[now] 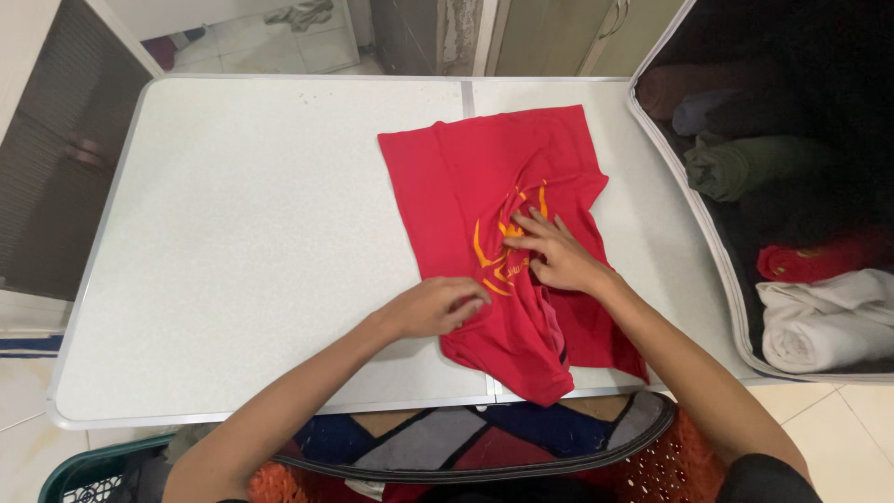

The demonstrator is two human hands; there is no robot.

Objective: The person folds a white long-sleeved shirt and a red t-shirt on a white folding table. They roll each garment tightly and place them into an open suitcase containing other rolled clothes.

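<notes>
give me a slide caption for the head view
Left hand and right hand press a red cotton t-shirt on a white folding table.

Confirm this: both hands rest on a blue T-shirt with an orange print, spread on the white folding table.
Not quite. The head view shows the T-shirt with an orange print is red, not blue. The rest holds: the left hand and the right hand both rest on it, spread on the white folding table.
</notes>
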